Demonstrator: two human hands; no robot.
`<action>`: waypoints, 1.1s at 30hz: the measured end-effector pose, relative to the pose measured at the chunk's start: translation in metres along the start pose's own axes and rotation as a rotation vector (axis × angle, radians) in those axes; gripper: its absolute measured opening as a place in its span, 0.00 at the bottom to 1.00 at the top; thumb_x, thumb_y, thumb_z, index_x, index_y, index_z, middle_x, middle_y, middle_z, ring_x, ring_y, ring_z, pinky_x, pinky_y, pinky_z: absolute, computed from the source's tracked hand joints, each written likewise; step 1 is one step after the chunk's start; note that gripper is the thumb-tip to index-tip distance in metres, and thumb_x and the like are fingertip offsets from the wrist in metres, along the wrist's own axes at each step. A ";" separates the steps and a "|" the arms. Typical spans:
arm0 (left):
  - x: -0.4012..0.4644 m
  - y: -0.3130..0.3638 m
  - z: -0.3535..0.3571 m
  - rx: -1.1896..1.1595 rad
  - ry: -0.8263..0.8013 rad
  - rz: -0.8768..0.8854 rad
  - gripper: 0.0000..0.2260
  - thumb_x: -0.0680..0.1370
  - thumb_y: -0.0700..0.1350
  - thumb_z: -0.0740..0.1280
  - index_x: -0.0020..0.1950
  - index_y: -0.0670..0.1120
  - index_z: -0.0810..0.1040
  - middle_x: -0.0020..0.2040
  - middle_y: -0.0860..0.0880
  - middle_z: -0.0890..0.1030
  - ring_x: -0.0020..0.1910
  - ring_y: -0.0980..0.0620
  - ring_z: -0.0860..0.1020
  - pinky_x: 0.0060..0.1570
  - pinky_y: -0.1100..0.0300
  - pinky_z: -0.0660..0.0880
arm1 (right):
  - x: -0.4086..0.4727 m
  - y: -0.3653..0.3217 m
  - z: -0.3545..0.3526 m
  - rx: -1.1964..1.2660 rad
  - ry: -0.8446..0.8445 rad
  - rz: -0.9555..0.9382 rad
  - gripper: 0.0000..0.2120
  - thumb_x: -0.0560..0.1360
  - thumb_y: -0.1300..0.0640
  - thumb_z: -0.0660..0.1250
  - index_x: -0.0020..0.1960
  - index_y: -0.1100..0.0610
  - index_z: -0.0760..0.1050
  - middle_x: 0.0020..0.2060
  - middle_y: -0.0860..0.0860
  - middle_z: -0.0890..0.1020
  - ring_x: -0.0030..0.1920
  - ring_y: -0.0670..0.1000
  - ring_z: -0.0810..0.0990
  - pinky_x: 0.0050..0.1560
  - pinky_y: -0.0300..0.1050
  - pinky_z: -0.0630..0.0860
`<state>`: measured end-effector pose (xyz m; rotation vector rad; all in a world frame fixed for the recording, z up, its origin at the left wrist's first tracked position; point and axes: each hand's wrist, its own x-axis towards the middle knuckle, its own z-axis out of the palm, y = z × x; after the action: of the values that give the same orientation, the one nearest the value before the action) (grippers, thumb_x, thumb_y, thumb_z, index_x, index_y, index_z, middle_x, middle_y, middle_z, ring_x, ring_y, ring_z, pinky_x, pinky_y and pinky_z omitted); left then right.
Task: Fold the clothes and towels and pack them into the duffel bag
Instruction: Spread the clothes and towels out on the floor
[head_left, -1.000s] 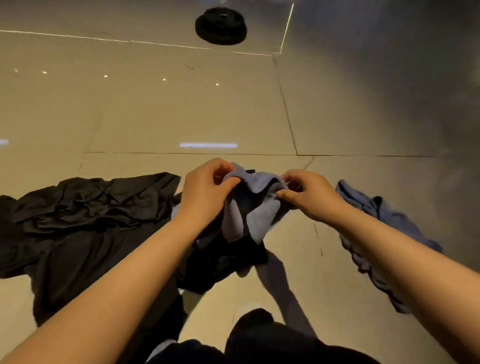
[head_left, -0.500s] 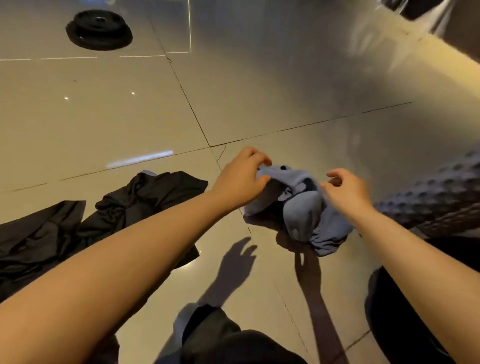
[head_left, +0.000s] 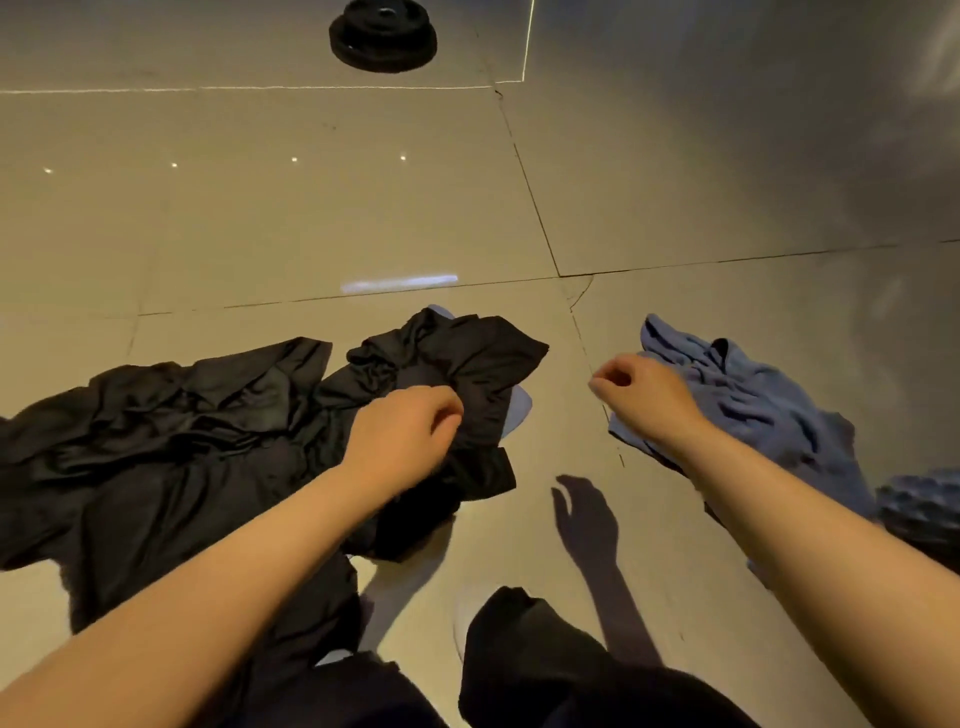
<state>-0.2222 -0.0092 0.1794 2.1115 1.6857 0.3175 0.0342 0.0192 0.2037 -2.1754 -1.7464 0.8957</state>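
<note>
Left hand (head_left: 402, 436) over crumpled black clothes (head_left: 171, 447) on tiled floor (head_left: 270, 218), fingers curled; whether pinching fabric, cannot tell. Right hand (head_left: 641, 397) held above floor just beside blue towel (head_left: 753, 410), fingers loosely curled, holding nothing. Textured bag edge (head_left: 922, 501) at far right. Black round object (head_left: 383, 34) at top, well apart.
</note>
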 end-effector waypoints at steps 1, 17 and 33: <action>-0.010 -0.016 0.004 -0.024 0.022 -0.073 0.07 0.80 0.51 0.62 0.55 0.56 0.78 0.50 0.56 0.81 0.48 0.52 0.78 0.44 0.55 0.75 | 0.004 -0.012 0.016 -0.002 -0.030 -0.023 0.07 0.78 0.54 0.63 0.51 0.56 0.77 0.45 0.51 0.80 0.46 0.53 0.77 0.47 0.48 0.74; -0.140 -0.268 0.047 -0.124 0.342 -1.028 0.26 0.77 0.45 0.69 0.74 0.44 0.66 0.69 0.38 0.67 0.66 0.36 0.67 0.64 0.43 0.66 | 0.043 -0.072 0.235 -0.317 -0.193 -0.274 0.16 0.79 0.54 0.65 0.64 0.57 0.69 0.63 0.58 0.68 0.58 0.63 0.71 0.54 0.52 0.70; -0.166 -0.234 -0.040 -0.097 0.680 -0.925 0.10 0.81 0.45 0.63 0.59 0.44 0.79 0.55 0.43 0.78 0.52 0.41 0.77 0.46 0.54 0.67 | 0.022 -0.157 0.156 -0.266 0.036 -0.460 0.07 0.79 0.58 0.61 0.54 0.58 0.75 0.49 0.55 0.76 0.43 0.54 0.71 0.41 0.44 0.62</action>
<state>-0.4832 -0.1212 0.1214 0.9807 2.7225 0.8336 -0.1802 0.0511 0.1541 -1.7809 -2.3196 0.5324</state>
